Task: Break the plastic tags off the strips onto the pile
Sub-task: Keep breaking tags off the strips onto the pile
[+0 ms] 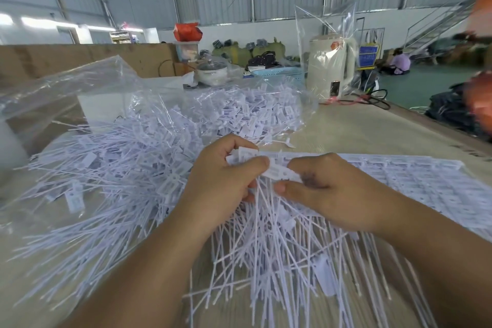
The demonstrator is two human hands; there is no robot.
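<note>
Nearest, loose tags [266, 247] fan over the bench [359, 128], tails toward us. Above them, the left hand [223, 181] and right hand [324, 184] meet, fingers of both pinched on one strip [277, 170] of tags. More strips [404, 176] lie flat to the right. The pile [165, 146] spreads left and beyond, under a clear bag [87, 88]. Farther back stands a kettle [330, 66].

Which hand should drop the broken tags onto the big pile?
Probably the left hand: it grips the loose tags and sits right beside the pile. The right hand holds the strips.
</note>
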